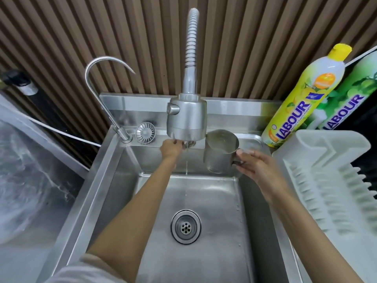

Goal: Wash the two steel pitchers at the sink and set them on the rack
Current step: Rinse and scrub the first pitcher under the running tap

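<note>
One steel pitcher (219, 152) is held upright over the back right of the steel sink (114, 180), its mouth open upward. My right hand (255, 164) grips its handle from the right. My left hand (171, 148) reaches under the large spray faucet head (186, 117) and its fingers close on something at the tap base that I cannot make out. A thin stream of water falls from there toward the drain (186, 226). The white dish rack (330, 176) stands to the right of the sink. No second pitcher is in view.
A yellow dish soap bottle (302, 99) and a green one (346, 107) lean at the back right corner. A thin gooseneck tap (98, 94) and a round strainer (145, 132) sit on the back left ledge. Plastic-wrapped surface (26, 170) lies left.
</note>
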Action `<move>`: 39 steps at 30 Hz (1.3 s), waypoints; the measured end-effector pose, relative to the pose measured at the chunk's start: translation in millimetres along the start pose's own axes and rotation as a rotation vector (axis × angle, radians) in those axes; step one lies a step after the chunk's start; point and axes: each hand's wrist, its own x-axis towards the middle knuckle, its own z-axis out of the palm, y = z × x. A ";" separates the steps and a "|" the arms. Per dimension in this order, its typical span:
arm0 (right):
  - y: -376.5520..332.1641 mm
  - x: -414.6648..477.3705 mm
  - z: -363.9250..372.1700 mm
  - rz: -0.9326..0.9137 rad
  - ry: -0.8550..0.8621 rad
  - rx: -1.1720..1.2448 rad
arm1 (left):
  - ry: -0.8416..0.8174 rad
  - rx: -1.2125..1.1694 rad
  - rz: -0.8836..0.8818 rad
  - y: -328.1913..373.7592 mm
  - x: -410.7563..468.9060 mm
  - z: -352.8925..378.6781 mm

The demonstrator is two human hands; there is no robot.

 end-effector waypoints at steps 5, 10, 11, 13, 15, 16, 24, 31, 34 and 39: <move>0.3 4.4 4.3 -0.010 -0.003 0.016 | -0.072 0.003 -0.112 -6.2 23.5 -4.7; 3.0 5.8 8.6 0.010 -0.024 0.039 | -0.179 -0.234 -0.196 -5.6 27.9 -9.9; 3.1 5.7 9.1 0.009 -0.031 0.034 | -0.172 -0.283 -0.218 -5.4 25.8 -10.8; 2.3 3.5 9.4 0.009 -0.040 0.028 | -0.161 -0.358 -0.226 -6.3 15.5 -14.3; 0.1 0.7 10.4 0.010 -0.041 0.034 | -0.170 -0.403 -0.173 -8.8 2.4 -20.5; -1.1 -1.2 11.2 0.009 -0.042 0.039 | -0.177 -0.428 -0.148 -9.4 -4.3 -24.4; -9.0 -25.7 17.9 -0.041 -0.100 0.019 | -0.407 -0.377 0.022 12.6 -81.0 -70.9; -4.8 -50.3 45.1 -0.076 -0.213 0.006 | -0.245 -0.250 0.379 -1.4 -160.3 -54.7; -0.5 -60.9 43.8 -0.041 -0.232 0.061 | -0.067 -0.019 0.481 -7.6 -175.1 -63.0; -11.9 -69.3 37.4 -0.067 -0.149 -0.140 | 0.072 0.236 0.404 -7.4 -195.9 -64.4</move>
